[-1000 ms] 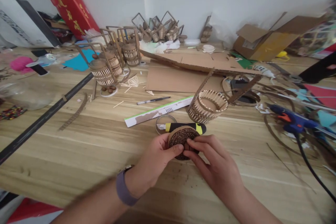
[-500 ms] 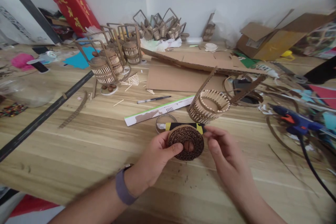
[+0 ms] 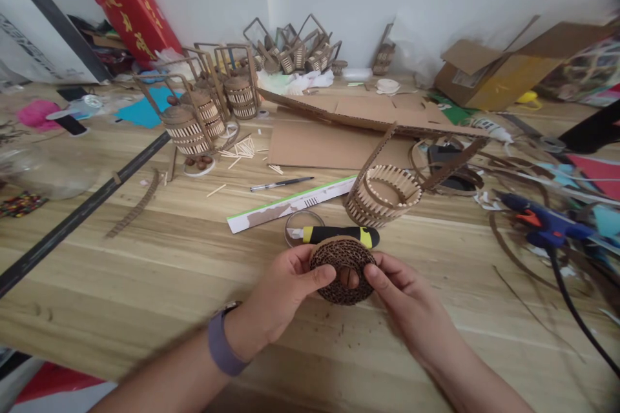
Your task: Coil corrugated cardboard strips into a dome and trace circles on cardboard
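Note:
Between my two hands is a round coiled cardboard lid (image 3: 339,251) with a brown bead-like knob (image 3: 349,278) at its middle. My left hand (image 3: 293,281) grips its left edge, thumb on top. On the right edge, my right hand (image 3: 402,287) pinches it between thumb and fingers. Just beyond the lid lies a black and yellow utility knife (image 3: 334,235), its blade end over a thin ring (image 3: 289,227). A small basket of wooden sticks and cardboard (image 3: 385,197), with a tall handle, stands past the knife to the right.
A white strip with a green edge (image 3: 261,214) and a pen (image 3: 281,184) lie ahead. Lidded baskets (image 3: 184,129) stand at left. Flat cardboard (image 3: 314,145) spans the middle. At right lie a blue glue gun (image 3: 547,219) with its cable and cardboard strips.
My right hand has moved left and now grips the lid's right edge. The lid has tilted a little, showing more of its top and knob. My left hand keeps its hold.

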### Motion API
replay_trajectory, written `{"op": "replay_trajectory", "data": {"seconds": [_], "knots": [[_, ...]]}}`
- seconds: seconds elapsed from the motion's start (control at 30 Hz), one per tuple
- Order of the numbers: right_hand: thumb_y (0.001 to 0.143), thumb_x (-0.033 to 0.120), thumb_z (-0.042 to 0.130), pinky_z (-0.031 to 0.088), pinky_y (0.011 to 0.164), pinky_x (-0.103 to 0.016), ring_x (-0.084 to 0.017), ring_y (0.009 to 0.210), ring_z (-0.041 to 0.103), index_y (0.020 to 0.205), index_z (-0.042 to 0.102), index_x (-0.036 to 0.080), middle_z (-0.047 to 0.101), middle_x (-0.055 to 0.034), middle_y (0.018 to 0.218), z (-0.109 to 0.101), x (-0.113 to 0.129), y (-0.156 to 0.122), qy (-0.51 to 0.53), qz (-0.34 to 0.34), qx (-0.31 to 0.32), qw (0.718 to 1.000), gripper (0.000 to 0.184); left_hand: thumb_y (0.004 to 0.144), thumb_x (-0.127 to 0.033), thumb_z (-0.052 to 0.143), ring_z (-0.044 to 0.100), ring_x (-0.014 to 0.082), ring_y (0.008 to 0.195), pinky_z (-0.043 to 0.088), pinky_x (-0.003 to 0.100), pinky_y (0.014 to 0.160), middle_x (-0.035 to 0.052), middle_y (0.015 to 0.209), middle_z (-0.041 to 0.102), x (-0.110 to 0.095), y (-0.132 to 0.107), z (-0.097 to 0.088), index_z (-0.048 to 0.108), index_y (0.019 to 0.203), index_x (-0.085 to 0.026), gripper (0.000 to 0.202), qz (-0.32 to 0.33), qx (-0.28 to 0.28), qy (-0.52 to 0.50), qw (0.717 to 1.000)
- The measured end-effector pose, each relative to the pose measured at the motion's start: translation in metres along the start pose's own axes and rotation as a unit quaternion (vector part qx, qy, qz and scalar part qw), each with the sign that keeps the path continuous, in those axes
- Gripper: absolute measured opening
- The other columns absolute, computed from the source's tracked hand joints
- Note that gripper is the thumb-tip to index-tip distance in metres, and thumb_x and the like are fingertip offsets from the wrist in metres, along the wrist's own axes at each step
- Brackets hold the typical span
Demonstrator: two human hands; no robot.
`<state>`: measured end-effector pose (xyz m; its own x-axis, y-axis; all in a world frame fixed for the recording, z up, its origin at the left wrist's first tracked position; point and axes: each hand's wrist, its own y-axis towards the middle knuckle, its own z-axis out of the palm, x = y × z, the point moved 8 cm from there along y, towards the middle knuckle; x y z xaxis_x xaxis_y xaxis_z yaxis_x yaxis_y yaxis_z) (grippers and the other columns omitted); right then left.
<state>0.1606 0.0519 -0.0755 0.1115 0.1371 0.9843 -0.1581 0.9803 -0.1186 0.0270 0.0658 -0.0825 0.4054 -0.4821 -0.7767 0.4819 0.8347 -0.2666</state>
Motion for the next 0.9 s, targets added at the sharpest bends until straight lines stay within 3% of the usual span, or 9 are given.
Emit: {"op": "replay_trajectory", "data": {"seconds": [0.2,0.4,0.57,0.7,0.9], "knots": [[0.089,0.056,0.063,0.053,0.072,-0.033,-0.019,0.07,0.065,0.086,0.071,0.02,0.073,-0.0043,0.077,-0.001,0.001,-0.003,-0.008,0.014,-0.012,1.0,0.036,0.074,-0.055,0.081,0.068,0.0191,0.081,0.051,0.028,0.073,0.0089,0.088,0.076,0.0,-0.003,0.0,0.076,0.095,-0.012,0.049,-0.007,0.01,0.041,0.999],[0.088,0.057,0.063,0.048,0.066,-0.029,-0.016,0.064,0.059,0.076,0.069,0.019,0.069,-0.0026,0.069,0.003,-0.004,-0.003,0.015,0.035,-0.008,0.999,0.041,0.073,-0.054,0.082,0.066,0.0162,0.076,0.05,0.026,0.073,0.0069,0.082,0.075,0.004,-0.004,0.001,0.077,0.093,-0.012,0.047,-0.025,0.017,0.035,0.999],[0.086,0.057,0.066,0.048,0.068,-0.03,-0.016,0.065,0.057,0.074,0.067,0.019,0.067,-0.0019,0.069,0.0,-0.005,-0.001,0.026,0.03,-0.03,0.999,0.039,0.063,-0.041,0.092,0.069,0.0178,0.081,0.051,0.029,0.08,0.0064,0.085,0.077,0.006,0.0,0.0,0.077,0.101,-0.013,0.049,-0.026,0.023,0.003,0.999],[0.082,0.056,0.071,0.048,0.069,-0.029,-0.017,0.068,0.058,0.071,0.066,0.02,0.066,-0.0013,0.07,0.004,-0.003,-0.001,0.013,0.025,-0.011,1.0,0.038,0.059,-0.027,0.094,0.069,0.016,0.079,0.052,0.028,0.079,0.0042,0.087,0.078,0.005,0.0,-0.005,0.077,0.094,-0.015,0.042,-0.017,-0.021,-0.001,1.0],[0.084,0.052,0.07,0.046,0.068,-0.029,-0.017,0.069,0.056,0.066,0.065,0.02,0.064,-0.0005,0.069,0.009,-0.004,-0.002,0.043,0.014,-0.011,0.999,0.037,0.058,-0.028,0.094,0.068,0.0141,0.076,0.052,0.026,0.078,0.0029,0.084,0.078,0.003,-0.001,-0.004,0.076,0.092,-0.015,0.04,-0.016,-0.03,0.009,0.999]]}}
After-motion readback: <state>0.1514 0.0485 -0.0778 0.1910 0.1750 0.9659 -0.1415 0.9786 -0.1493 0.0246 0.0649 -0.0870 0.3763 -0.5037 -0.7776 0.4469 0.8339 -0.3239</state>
